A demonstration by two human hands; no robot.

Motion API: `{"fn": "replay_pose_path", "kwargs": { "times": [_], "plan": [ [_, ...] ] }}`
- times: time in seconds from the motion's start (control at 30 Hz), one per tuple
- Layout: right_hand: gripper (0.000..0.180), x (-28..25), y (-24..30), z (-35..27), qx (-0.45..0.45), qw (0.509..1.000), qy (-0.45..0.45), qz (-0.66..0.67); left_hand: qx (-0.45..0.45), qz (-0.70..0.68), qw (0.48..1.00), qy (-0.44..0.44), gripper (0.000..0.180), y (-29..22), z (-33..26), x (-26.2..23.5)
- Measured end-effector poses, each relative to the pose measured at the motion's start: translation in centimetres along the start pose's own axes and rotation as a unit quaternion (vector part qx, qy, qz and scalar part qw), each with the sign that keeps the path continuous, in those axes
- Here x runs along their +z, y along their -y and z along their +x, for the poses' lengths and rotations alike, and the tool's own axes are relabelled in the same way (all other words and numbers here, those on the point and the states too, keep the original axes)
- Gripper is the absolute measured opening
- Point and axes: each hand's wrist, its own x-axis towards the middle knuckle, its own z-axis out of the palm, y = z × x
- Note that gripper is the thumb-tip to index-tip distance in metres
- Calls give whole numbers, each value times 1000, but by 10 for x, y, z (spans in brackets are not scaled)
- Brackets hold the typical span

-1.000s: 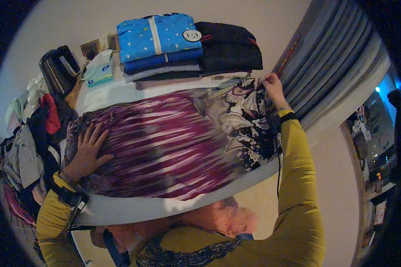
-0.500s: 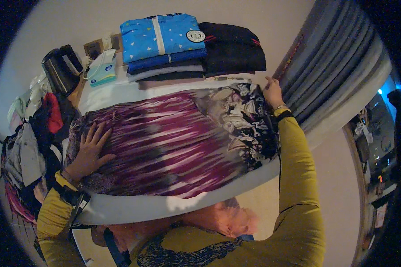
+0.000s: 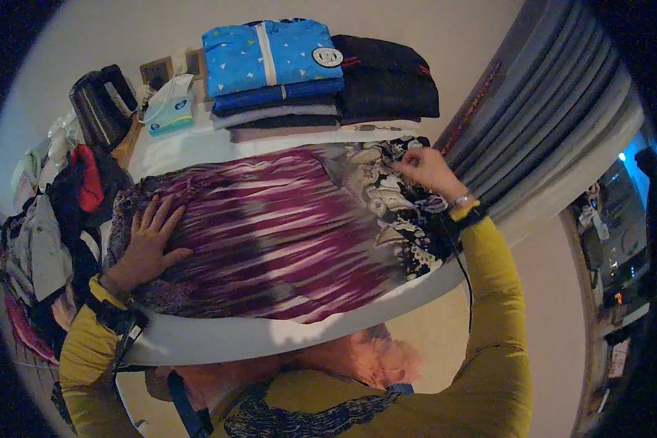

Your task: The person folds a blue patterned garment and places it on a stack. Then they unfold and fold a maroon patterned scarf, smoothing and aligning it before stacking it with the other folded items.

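1. Running this remotely, I've got my left hand (image 3: pixel 143 254) palm down, splayed wide.
2. My right hand (image 3: pixel 428 173) is farther forward, curled up and pointing left. Can't tell if it's pinching, tbh.
3. Left forearm (image 3: pixel 89 347) and right forearm (image 3: pixel 494 285) both lean inward.

My clearest passage: over the patterned garment (image 3: pixel 270 233), spread low between left hand (image 3: pixel 146 248) and right hand (image 3: pixel 425 172). Bare strip of white surface (image 3: pixel 233 342) along the near edge; narrower strip beyond the garment. Far side, I'm blocked by the blue-topped clothes stack (image 3: pixel 270 62) and black folded clothes (image 3: pixel 388 80). Grey curtain (image 3: pixel 555 117) walls off far right; kettle (image 3: pixel 102 109) and clothes heap (image 3: pixel 40 241) crowd the left.
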Motion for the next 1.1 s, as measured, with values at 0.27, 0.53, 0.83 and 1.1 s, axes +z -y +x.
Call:
{"fn": "replay_pose_path", "kwargs": {
  "times": [0.27, 0.53, 0.83, 1.1],
  "plan": [
    [22, 15, 25, -70, -211, 976, 34, 46, 15, -4, 1000, -19, 86, 6, 1, 9],
    [32, 17, -77, 13, 26, 952, -34, 304, 12, -12, 1000, -2, 84, 5, 4, 7],
    [21, -5, -101, 75, -89, 955, -262, 108, 31, 11, 999, -29, 82, 5, 7, 9],
    [30, 3, -82, 72, 23, 997, -76, -17, 12, 11, 1000, -21, 81, 3, -2, 6]
  ]
}}
